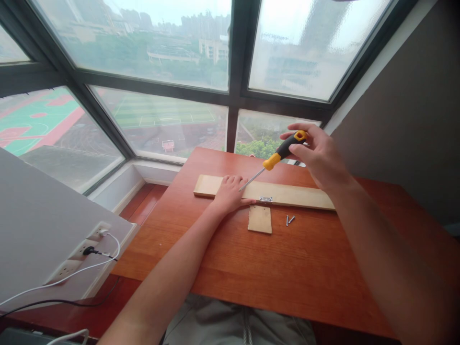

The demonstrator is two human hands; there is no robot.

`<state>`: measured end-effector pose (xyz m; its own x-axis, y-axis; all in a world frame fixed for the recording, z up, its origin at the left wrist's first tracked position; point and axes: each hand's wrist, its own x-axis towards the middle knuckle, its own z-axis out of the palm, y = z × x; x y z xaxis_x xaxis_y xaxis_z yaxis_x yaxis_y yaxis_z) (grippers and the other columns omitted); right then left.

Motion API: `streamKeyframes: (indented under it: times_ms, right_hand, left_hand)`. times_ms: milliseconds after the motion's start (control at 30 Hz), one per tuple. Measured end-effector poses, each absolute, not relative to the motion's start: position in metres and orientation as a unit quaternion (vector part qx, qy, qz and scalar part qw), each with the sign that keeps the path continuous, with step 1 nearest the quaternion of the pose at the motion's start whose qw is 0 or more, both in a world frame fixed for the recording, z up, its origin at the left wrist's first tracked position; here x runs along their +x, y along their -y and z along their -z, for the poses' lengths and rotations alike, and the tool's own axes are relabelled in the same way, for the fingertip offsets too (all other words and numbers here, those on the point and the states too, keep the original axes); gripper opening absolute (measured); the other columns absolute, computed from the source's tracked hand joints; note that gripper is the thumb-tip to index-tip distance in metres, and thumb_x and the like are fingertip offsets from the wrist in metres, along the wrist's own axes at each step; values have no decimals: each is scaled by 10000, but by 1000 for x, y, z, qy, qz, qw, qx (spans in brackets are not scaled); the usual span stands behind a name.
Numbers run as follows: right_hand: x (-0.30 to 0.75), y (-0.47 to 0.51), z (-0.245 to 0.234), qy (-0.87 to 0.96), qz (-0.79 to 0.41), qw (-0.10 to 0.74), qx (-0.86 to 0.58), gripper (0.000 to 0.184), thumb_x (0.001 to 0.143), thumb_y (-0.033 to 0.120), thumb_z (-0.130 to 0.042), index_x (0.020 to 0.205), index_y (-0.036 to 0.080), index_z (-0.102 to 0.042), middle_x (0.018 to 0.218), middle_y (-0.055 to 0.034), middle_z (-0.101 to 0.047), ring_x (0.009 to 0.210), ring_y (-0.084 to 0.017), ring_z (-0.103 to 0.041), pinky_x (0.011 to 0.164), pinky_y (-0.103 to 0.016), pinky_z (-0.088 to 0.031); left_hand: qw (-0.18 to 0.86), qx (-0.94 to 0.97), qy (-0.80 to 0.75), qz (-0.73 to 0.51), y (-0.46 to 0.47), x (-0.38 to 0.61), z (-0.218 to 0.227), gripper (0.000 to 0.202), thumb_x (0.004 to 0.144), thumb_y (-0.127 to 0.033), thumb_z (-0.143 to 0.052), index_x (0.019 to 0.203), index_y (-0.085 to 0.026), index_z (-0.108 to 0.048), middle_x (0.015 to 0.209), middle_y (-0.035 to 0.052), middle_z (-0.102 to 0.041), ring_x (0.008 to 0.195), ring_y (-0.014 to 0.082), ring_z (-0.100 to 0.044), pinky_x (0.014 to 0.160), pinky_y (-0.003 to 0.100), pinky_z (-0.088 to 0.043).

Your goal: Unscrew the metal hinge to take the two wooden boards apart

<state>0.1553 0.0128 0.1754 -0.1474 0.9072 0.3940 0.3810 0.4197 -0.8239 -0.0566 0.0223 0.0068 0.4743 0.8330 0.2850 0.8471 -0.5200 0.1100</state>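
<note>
A yellow-and-black screwdriver (pixel 283 151) is in my right hand (pixel 316 153), its handle gripped between thumb and fingers. Its shaft slants down to the left, and the tip appears close to my left hand (pixel 232 194). That hand lies flat across a long pale wooden board (pixel 294 194), fingers stretched out. A small metal hinge (pixel 266 199) sits at the board's near edge, just right of my left thumb. Below it on the table lies a small square piece of wood (pixel 259 220), with two dark holes along its top edge. To its right are two screws (pixel 289 220).
The reddish-brown wooden table (pixel 251 268) reaches towards large dark-framed windows (pixel 161 86). At left, a low white wall (pixel 53 201) carries sockets (pixel 79 250) with plugged-in white and black cables. A grey wall (pixel 402 115) rises on the right.
</note>
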Motion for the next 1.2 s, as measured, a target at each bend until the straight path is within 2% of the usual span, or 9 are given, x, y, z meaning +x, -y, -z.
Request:
streamKeyframes:
  times_ms: [167,333,400,467,533,567,600,867,1200]
  right_hand:
    - [160,-23,-174,608,-440,521,-406,439,697,175,-483,1127,259,-515,970,-27,-623,818,-179,-613,758,-390,-553]
    - [159,-29,-150,601,-498,469,-413,491,634,178,-535,1120,239,-514,873,-15,-608,665,-149,-543,555,-283,-473]
    - [154,-28,-137,661,-442,382,-471,450,695,219,-574,1143,218,-534,835,-19,-634,604,-141,-527,525,-273,-433]
    - [147,-26,-122,749,-275,249,-549,201,783,305,-567,928,182,-633,753,-49,-655,638,-165,-573,581,-289,-438]
    - [139,-24,-109,808,-86,97,-575,241,851,358,-520,808,175,-671,826,-96,-699,790,-215,-634,681,-307,-450]
    - [136,-23,-102,814,-32,15,-579,290,877,381,-489,838,178,-692,880,-109,-714,844,-237,-650,693,-312,-451]
    - [132,-22,-96,813,-23,-16,-581,301,866,393,-510,844,172,-712,895,-126,-721,856,-261,-660,680,-319,-450]
    - [119,-18,-76,806,-26,-116,-580,344,836,410,-559,940,158,-768,958,-177,-730,861,-302,-689,656,-328,-474]
    - [122,-21,-81,825,-35,-134,-548,285,834,386,-576,937,190,-756,978,-140,-734,846,-267,-674,640,-299,-439]
  left_hand:
    - [33,-857,494,144,-22,-56,-8,681,825,-736,-473,1220,-185,-527,1170,144,-565,1089,309,-508,990,419,-306]
    - [40,-858,491,146,-22,-55,-9,709,810,-761,-465,1200,-174,-531,1157,152,-570,1084,314,-513,975,420,-315]
    - [42,-858,490,147,-22,-55,-8,713,816,-761,-451,1203,-168,-531,1155,157,-570,1080,315,-514,972,424,-316]
    - [43,-858,489,149,-22,-56,-7,706,828,-754,-437,1205,-165,-530,1157,158,-568,1076,315,-515,973,428,-314]
    - [43,-858,489,151,-22,-56,-7,701,837,-746,-431,1213,-163,-527,1161,160,-566,1082,315,-514,979,431,-311]
    - [43,-859,488,152,-22,-56,-6,705,837,-745,-432,1221,-162,-524,1167,161,-564,1088,314,-513,983,431,-308]
    - [43,-859,487,154,-22,-56,-6,709,835,-745,-436,1229,-162,-520,1174,162,-562,1093,314,-511,987,430,-307]
    - [36,-857,490,155,-22,-56,-7,654,841,-720,-461,1187,-170,-539,1180,161,-554,1080,307,-516,986,432,-309]
    - [36,-859,487,156,-22,-56,-6,663,855,-713,-440,1219,-164,-517,1174,160,-557,1101,309,-507,981,426,-311]
